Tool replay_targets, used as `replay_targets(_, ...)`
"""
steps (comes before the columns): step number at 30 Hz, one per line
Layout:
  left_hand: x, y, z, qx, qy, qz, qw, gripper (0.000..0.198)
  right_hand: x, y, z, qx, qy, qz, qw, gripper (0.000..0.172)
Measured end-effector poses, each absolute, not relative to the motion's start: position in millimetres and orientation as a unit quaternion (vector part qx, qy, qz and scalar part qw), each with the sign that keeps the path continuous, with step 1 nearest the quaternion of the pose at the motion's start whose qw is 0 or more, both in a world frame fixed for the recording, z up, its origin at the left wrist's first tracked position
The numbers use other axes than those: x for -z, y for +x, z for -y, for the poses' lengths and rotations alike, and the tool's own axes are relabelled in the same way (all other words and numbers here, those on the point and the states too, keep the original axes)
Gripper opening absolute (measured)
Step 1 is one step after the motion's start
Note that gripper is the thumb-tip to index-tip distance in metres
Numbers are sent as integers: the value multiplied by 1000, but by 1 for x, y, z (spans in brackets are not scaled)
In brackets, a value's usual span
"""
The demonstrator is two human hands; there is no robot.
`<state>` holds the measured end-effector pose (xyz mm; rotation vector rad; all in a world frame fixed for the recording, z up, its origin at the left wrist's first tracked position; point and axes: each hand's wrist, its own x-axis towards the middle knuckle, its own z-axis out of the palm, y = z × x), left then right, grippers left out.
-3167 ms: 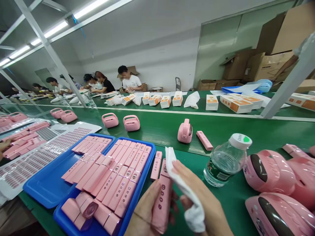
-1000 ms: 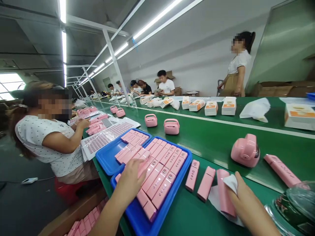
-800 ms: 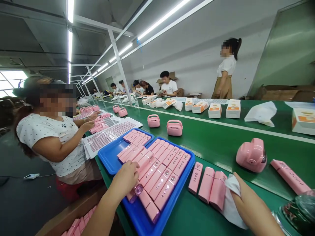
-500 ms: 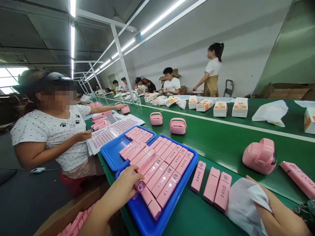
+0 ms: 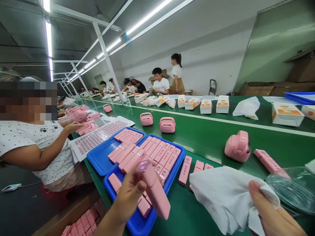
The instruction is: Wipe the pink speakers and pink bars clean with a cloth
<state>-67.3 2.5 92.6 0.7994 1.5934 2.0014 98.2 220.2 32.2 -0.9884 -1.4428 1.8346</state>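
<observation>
My left hand (image 5: 128,196) is closed around the purple mesh end of a pink square-bodied microphone (image 5: 157,195), held tilted above a blue tray (image 5: 137,226). Its plain end points down and towards me. More pink microphones (image 5: 162,154) lie in rows in that tray. My right hand (image 5: 270,206) pinches a white cloth (image 5: 221,196) between thumb and fingers, right of the held microphone and apart from it. The cloth partly covers two pink microphones (image 5: 198,165) on the green table, and another microphone (image 5: 185,170) lies beside them.
A second blue tray (image 5: 98,162) adjoins on the left. Pink handled speakers (image 5: 237,147) stand on the green belt (image 5: 201,134). A clear coiled bundle (image 5: 292,190) lies at right. A co-worker (image 5: 29,141) sits close at left. A carton (image 5: 59,213) of pink pieces stands below.
My left hand has lifted the microphone out of the tray. The right hand has raised and spread the cloth. My view has turned right, and the left co-worker has drawn a pink speaker closer.
</observation>
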Motion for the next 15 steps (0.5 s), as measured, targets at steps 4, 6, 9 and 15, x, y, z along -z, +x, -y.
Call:
replay_targets(4, -68, -28, -45, -761, 203, -500, 360, 56, -61, 102, -199, -731, -386, 471, 309, 73)
replay_targets(6, -61, -12, -57, -755, 174, -490, 400, 57, -62, 106, -194, -660, -364, 574, 320, 64)
replay_targets(9, -55, 2, -67, -719, 155, -498, 459, 62, -50, 103, -186, -520, -318, 708, 357, 51)
replay_targets(15, -71, -8, -82, -778, 57, -346, 522, 66, -31, 76, -158, -158, 28, 881, 445, 37)
